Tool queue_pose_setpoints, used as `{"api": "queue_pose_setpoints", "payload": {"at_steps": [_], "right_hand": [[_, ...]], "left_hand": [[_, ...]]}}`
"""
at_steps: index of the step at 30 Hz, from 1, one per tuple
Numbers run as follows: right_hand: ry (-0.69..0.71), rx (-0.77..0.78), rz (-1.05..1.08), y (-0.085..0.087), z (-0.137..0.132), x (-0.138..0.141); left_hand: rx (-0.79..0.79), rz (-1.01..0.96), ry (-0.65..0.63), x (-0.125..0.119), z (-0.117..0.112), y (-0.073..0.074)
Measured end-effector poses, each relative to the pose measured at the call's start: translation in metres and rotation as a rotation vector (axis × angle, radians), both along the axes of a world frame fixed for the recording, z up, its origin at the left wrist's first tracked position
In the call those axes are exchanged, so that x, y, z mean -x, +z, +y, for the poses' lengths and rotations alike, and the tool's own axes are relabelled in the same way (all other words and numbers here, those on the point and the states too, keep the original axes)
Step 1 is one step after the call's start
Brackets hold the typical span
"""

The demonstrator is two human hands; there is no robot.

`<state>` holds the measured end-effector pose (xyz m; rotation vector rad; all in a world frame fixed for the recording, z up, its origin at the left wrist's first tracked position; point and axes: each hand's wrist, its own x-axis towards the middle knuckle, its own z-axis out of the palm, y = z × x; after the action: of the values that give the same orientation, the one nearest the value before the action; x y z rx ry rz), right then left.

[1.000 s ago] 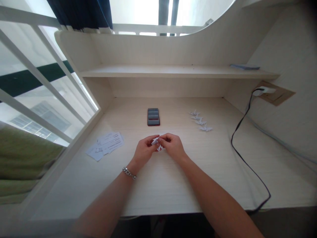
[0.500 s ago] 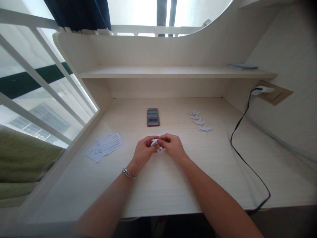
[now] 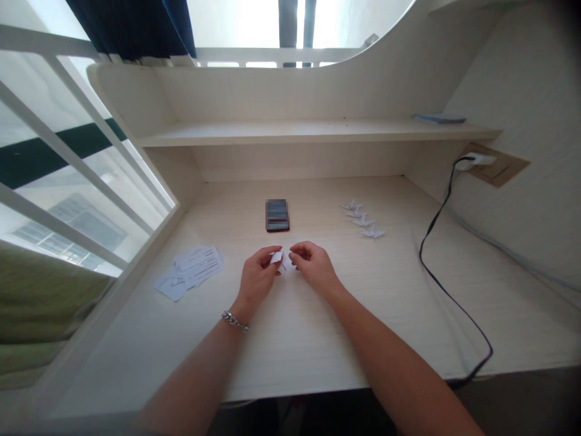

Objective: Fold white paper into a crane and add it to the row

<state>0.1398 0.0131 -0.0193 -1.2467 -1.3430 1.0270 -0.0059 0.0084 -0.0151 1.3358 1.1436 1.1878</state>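
Note:
My left hand pinches a small piece of white folded paper between thumb and fingers, just above the desk. A thin pointed part of the paper sticks out toward the right. Close by on the right is my right hand, its fingers curled but slightly apart, with nothing visible in them and a small gap to the paper. Several small white paper cranes stand in a slanting row farther back on the right. A dark phone with a blurred screen lies beyond my hands.
Loose paper sheets with print and drawn lines lie on the desk at the left. A black cable runs from the wall socket down over the desk's right side. Above the back is a shelf; white bars flank the left.
My right hand has let go of the folded paper and moved slightly away from it. The paper has turned in my left hand. The whole view has shifted a little.

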Motion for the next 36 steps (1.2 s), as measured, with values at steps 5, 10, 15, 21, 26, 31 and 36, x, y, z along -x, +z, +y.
{"api": "queue_pose_setpoints", "payload": {"at_steps": [5, 10, 15, 21, 26, 31, 36], "right_hand": [[0.156, 0.269, 0.208, 0.002, 0.000, 0.008], [0.265, 0.361, 0.235, 0.004, -0.003, 0.009], [0.277, 0.364, 0.251, 0.003, -0.004, 0.009], [0.295, 0.371, 0.222, 0.001, -0.003, 0.010], [0.345, 0.359, 0.170, 0.003, -0.005, 0.009], [0.433, 0.380, 0.191, 0.010, -0.008, 0.001], [0.373, 0.446, 0.240, 0.013, -0.008, 0.003]], "left_hand": [[-0.071, 0.034, 0.062, 0.003, 0.000, 0.002], [-0.090, 0.024, 0.100, 0.001, -0.001, 0.003], [-0.075, 0.004, 0.125, -0.001, -0.001, 0.002], [-0.054, -0.016, 0.154, 0.001, 0.000, -0.001], [-0.053, 0.007, 0.187, 0.001, 0.001, 0.000], [-0.041, 0.035, 0.203, 0.002, 0.001, 0.004], [-0.046, 0.003, 0.180, 0.003, 0.001, 0.004]]}}
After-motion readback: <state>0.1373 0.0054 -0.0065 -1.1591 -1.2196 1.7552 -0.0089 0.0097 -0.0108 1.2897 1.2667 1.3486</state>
